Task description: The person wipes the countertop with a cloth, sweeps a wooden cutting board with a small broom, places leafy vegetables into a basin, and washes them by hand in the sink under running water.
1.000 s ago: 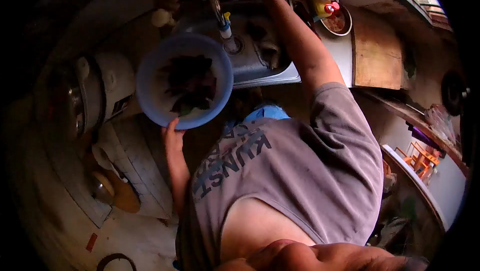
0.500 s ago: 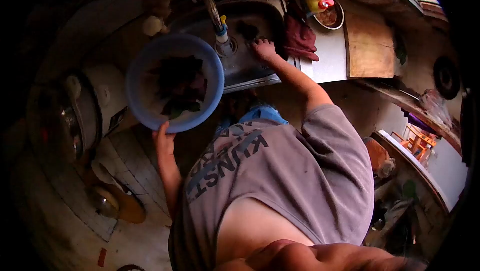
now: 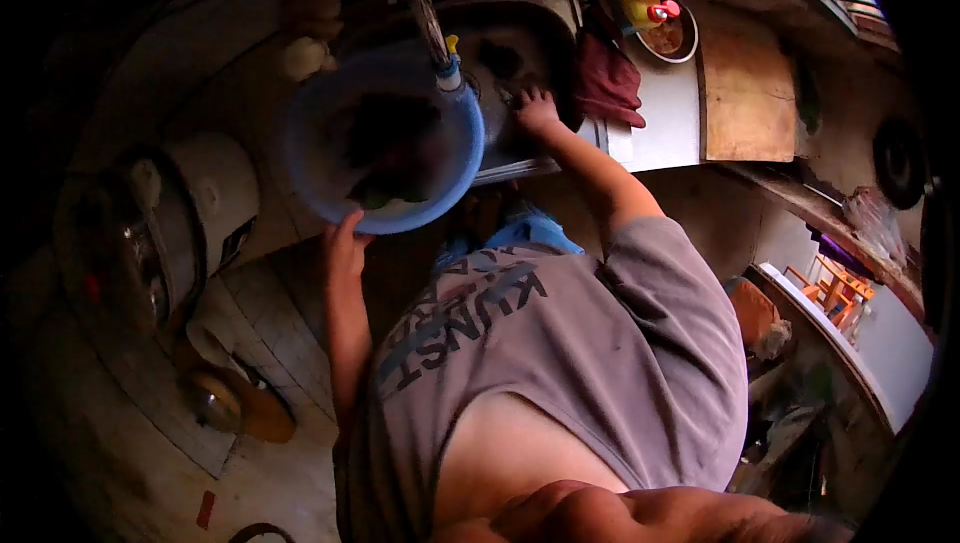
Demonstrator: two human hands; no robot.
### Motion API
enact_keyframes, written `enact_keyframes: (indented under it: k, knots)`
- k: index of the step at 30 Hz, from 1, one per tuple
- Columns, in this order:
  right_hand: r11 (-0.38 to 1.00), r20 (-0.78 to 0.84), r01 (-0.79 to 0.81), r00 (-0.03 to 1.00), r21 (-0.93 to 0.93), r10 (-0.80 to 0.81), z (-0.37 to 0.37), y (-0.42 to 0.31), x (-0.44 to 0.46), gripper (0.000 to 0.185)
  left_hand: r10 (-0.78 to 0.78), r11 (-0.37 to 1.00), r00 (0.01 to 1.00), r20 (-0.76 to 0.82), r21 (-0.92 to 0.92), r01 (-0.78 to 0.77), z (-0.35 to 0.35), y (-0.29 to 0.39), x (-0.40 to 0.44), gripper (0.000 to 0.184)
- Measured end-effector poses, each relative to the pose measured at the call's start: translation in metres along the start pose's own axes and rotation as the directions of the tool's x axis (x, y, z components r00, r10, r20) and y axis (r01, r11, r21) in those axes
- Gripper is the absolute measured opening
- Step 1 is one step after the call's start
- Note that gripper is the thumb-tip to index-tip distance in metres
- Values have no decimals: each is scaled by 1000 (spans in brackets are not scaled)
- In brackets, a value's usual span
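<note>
One head-worn view here — peering steeply down, the shirt (image 3: 580,363) close up, left hand (image 3: 347,236) and right hand (image 3: 538,111) farther off, sink (image 3: 503,146) reaching beyond the right one!

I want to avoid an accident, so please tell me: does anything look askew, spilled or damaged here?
No spill or damage stands out. The blue basin looks precarious: it appears to jut past the front edge of the sink, with the left hand holding its rim, so it might tip if released.

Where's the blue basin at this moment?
In the head view, the blue basin is left of centre in the upper half, overlapping the left side of the sink, under the tap, with the left hand on its near rim.
</note>
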State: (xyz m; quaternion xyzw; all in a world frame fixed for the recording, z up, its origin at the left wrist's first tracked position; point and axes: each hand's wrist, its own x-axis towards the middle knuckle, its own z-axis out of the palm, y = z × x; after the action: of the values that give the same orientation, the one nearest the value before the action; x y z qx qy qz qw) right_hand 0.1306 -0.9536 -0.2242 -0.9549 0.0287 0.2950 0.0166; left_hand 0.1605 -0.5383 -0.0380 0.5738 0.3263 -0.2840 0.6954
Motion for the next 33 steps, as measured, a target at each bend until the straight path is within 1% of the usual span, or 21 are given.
enact_keyframes:
  k: [3, 5, 6, 7, 8, 9, 10, 12, 13, 14, 16, 17, 21, 23, 24, 26, 27, 29, 31, 32, 33]
  knots:
    - [998, 47, 61, 997, -20, -60, -41, -5, -22, 38, 1, 1000, 1000, 7, 31, -1, 19, -2, 15, 39]
    - [943, -51, -29, 998, 331, 49, -50, -5, -23, 37, 7, 999, 1000, 17, 50, -8, 31, -4, 25, 39]
    - [944, -54, -19, 998, 328, 38, -38, 0, -19, 37, -5, 996, 999, 47, 84, 1, 39, -4, 30, 38]
    - [542, -100, 60, 994, 838, 44, -23, 5, -14, 40, -19, 993, 997, 77, 119, 9, 46, -5, 34, 37]
    - [-92, -127, 134, 989, 987, 73, -14, 7, -8, 43, -13, 994, 997, 70, 112, 5, 52, -7, 37, 37]
    - [-415, 17, -26, 1000, 909, -24, -33, 1, -27, 52, -27, 996, 995, 100, 92, 17, 57, -11, 42, 37]
    - [-412, 15, -27, 999, 911, -32, -47, -3, -41, 52, -40, 997, 990, 132, 73, 31, 60, -13, 50, 37]
    - [-506, 40, -18, 999, 863, 33, -61, -10, -55, 63, -93, 988, 989, 115, 132, 78, 46, -31, 83, 42]
    - [-386, 56, 1, 989, 922, 135, -58, -12, -54, 65, -81, 982, 992, 95, 179, 63, 53, -33, 84, 42]
    - [-384, 54, 1, 990, 923, 132, -55, -12, -52, 65, -68, 973, 995, 76, 226, 50, 59, -34, 83, 42]
    - [-232, 39, 19, 970, 973, 242, -47, -7, -51, 54, -42, 970, 993, 108, 243, 15, 68, -33, 81, 44]
    - [-231, 39, 18, 970, 973, 240, -45, -7, -52, 54, -18, 965, 990, 143, 262, -20, 70, -34, 82, 45]
    - [-215, 97, -32, 950, 976, 298, -39, -11, -52, 51, 21, 949, 994, 104, 310, -52, 79, -36, 82, 55]
    - [-241, 119, -42, 941, 970, 317, -28, -13, -49, 51, 187, 911, 982, 18, 371, -180, 93, -28, 67, 68]
    - [-196, 67, 3, 935, 981, 348, -18, -11, -41, 51, 184, 912, 983, 15, 371, -176, 87, -36, 76, 68]
    - [-146, 12, 46, 927, 988, 374, -8, -9, -35, 51, 438, 687, 873, 214, 546, -479, 71, -57, 106, 79]
    - [-138, 15, 43, 920, 989, 392, -9, -10, -35, 51, 437, 689, 874, 212, 546, -477, 67, -64, 115, 79]
    - [-124, 14, 40, 914, 991, 405, -20, -10, -37, 52, 488, 392, 837, 245, 796, -462, 61, -74, 127, 82]
    - [-187, 129, -60, 915, 981, 383, -39, -12, -46, 49, 502, 367, 826, 257, 801, -473, 65, -72, 123, 83]
    - [-184, 130, -62, 915, 981, 383, -33, -12, -43, 49, 513, 338, 813, 274, 806, -485, 67, -71, 121, 84]
    - [61, -93, 72, 868, 996, 488, -21, -12, -37, 48, 513, 341, 814, 273, 805, -485, 64, -74, 124, 84]
